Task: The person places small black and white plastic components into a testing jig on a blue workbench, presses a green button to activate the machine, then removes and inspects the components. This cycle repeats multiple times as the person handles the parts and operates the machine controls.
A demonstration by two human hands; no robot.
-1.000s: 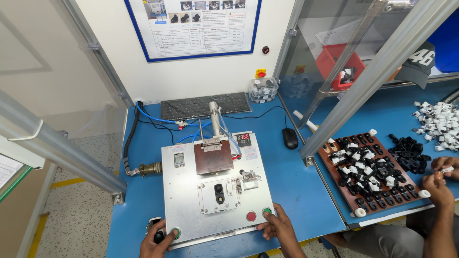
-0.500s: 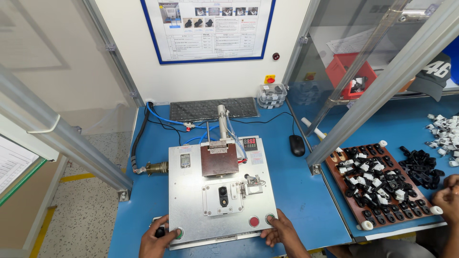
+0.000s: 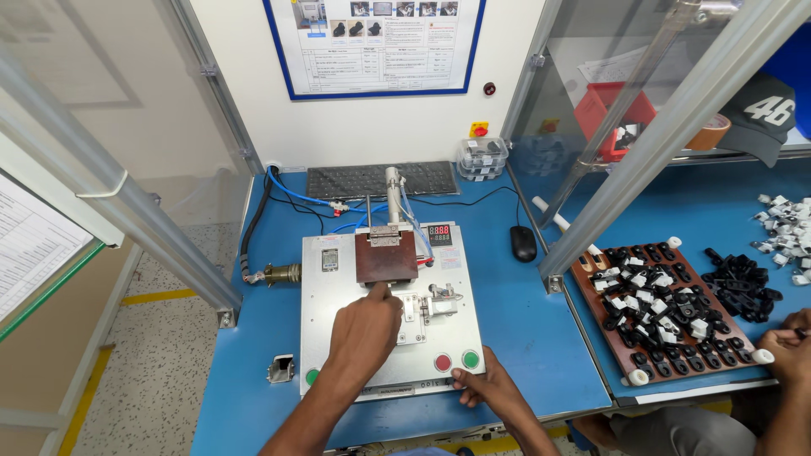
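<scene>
Blue table [image 3: 524, 304] is carrying a grey machine [image 3: 384, 317].
Left hand [image 3: 365, 331] is poking under its brown block [image 3: 386, 258], holding nothing; right hand [image 3: 486, 390] is resting open by the green button [image 3: 470, 360].

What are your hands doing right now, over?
Left hand reaching onto grey test fixture, finger at brown block. Right hand resting at fixture's front edge by green button. Nothing in the way.

Both forearms come up from the bottom edge bare, no sleeves showing. Left hand [image 3: 363, 333] bare too: no glove, no ring, no watch. Right hand [image 3: 488, 390] the same, nothing on the wrist.
</scene>
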